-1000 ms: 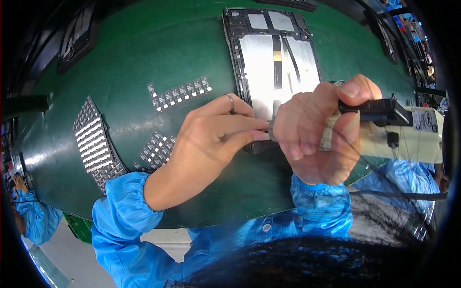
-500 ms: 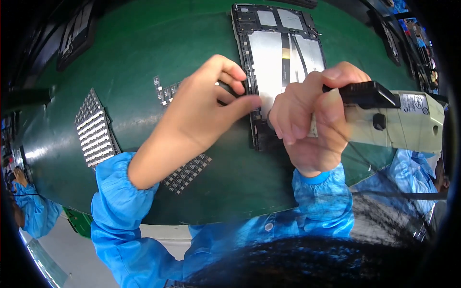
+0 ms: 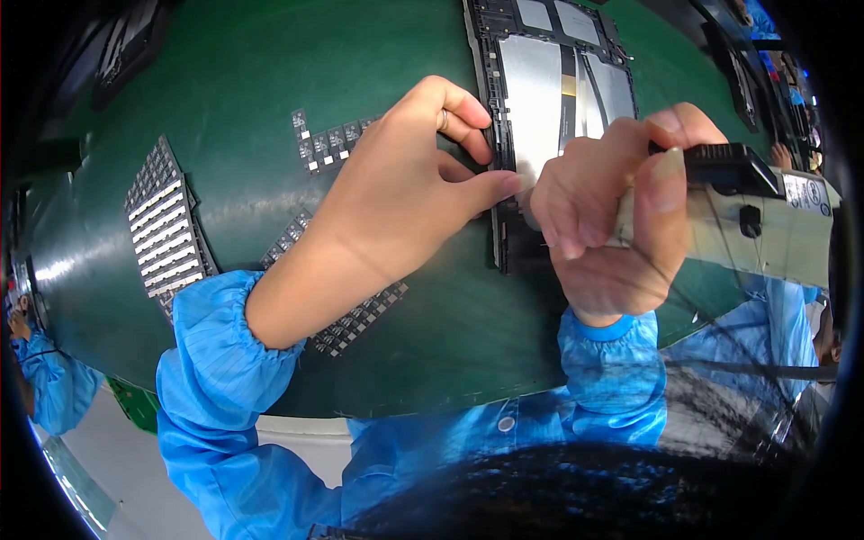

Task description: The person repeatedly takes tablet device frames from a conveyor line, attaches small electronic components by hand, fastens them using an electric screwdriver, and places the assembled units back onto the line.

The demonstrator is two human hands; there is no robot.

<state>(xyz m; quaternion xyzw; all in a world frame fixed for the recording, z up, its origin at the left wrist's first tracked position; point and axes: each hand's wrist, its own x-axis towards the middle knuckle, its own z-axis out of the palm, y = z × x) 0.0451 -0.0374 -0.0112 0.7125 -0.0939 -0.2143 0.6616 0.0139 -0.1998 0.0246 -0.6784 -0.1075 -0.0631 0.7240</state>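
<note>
An opened tablet (image 3: 531,99) with a black frame and silver battery cells lies in front of me, its far end cut off at the top of the view. My left hand (image 3: 387,193) is closed at its left edge, the thumb over the inner side and the fingers curled along the frame. Over the tablet's near right part, my right hand (image 3: 621,207) wraps round the front of a cream electric screwdriver (image 3: 711,229) with a black lever. The screwdriver's body points right. Its tip is hidden behind my fingers, as is the tablet's near right corner.
Left of my forearm lies a stack of small black boards (image 3: 166,229) with white strips. More black board strips (image 3: 333,144) lie beside and under my left arm on the green table (image 3: 234,81). Dark devices (image 3: 130,45) stand at the far left. Other people's blue sleeves (image 3: 58,378) show at the sides.
The tablet has shifted right across the table, and both my hands have gone right with it. The view has also shifted slightly. Another board strip now shows beside my left forearm.
</note>
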